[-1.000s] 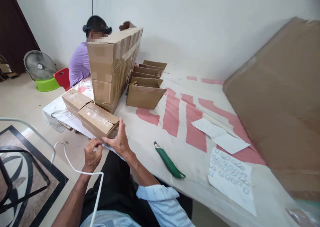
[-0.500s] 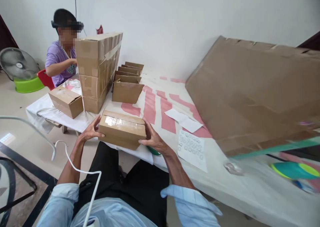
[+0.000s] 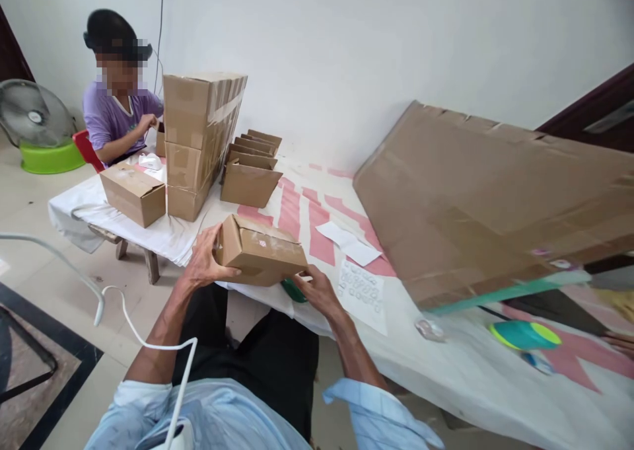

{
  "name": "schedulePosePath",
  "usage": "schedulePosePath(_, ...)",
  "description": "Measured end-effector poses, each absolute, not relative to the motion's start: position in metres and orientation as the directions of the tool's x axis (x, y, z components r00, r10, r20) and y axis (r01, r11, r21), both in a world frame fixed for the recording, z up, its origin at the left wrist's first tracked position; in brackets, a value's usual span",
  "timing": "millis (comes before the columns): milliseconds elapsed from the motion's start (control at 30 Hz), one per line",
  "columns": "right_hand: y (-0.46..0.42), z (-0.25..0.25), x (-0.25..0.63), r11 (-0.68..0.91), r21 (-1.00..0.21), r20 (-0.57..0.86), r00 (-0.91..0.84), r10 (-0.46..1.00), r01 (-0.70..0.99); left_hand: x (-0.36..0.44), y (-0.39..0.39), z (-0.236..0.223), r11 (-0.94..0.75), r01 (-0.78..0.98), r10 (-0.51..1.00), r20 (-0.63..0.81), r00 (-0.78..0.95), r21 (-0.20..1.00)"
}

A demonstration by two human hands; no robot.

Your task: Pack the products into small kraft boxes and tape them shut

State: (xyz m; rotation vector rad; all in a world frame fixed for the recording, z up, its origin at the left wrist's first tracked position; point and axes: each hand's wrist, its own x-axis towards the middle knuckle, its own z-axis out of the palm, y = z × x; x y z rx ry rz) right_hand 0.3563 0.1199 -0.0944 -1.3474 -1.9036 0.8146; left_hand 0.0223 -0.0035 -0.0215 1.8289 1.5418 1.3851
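A taped cardboard box (image 3: 267,255) is held between my two hands just above the near table edge, tilted down to the right. My left hand (image 3: 205,258) wraps around its left end, thumb along the lower front side. My right hand (image 3: 319,288) grips the lower right corner with its fingertips. Clear tape shines on the box's top. Partly hidden behind the box and my right hand lies a green object (image 3: 293,291), its kind unclear. Open-flapped cardboard boxes (image 3: 250,184) stand in a row beyond.
Stacked closed boxes (image 3: 185,146) rise at left, with a single box (image 3: 133,192) beside them. Behind sits a person (image 3: 119,123). A large cardboard sheet (image 3: 490,212) leans at right. Papers (image 3: 361,295) and a teal-yellow item (image 3: 525,336) lie on the table. A white cable (image 3: 153,339) crosses my left arm.
The box has moved slightly right and now tilts, its left end raised. My left hand has shifted onto that end; my right hand has slid lower on the right corner. The view has turned slightly.
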Motion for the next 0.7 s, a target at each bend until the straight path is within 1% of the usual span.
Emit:
schedulePosePath(100, 0.113, -0.104, 0.353, 0.295, -0.652, 0.15, -0.262, 0.953, 0.699, 0.029, -0.008, -0.018, -0.319, 0.548, 0.894, 0.438, -0.097, 0.773)
schedulePosePath(167, 0.106, -0.106, 0.35, 0.301, -0.61, 0.126, -0.285, 0.95, 0.733, 0.031, -0.009, -0.016, -0.331, 0.559, 0.886, 0.454, -0.093, 0.76)
schedulePosePath(300, 0.098, -0.104, 0.348, 0.325, -0.571, 0.122, -0.313, 0.942, 0.754, 0.03, -0.009, -0.016, -0.355, 0.562, 0.878, 0.473, -0.075, 0.747)
schedulePosePath(467, 0.095, -0.105, 0.349, 0.326, -0.499, 0.136, -0.299, 0.944, 0.803, 0.013, -0.011, -0.027, -0.358, 0.504, 0.893, 0.446, -0.063, 0.786)
schedulePosePath(567, 0.094, -0.106, 0.347, 0.322, -0.468, 0.127, -0.298, 0.946, 0.823, 0.004, -0.013, -0.035, -0.357, 0.423, 0.903, 0.423, -0.072, 0.833)
schedulePosePath(700, 0.089, -0.105, 0.344, 0.308, -0.466, 0.136, -0.277, 0.951, 0.829, -0.001, -0.013, -0.041, -0.353, 0.299, 0.91, 0.399, -0.108, 0.887)
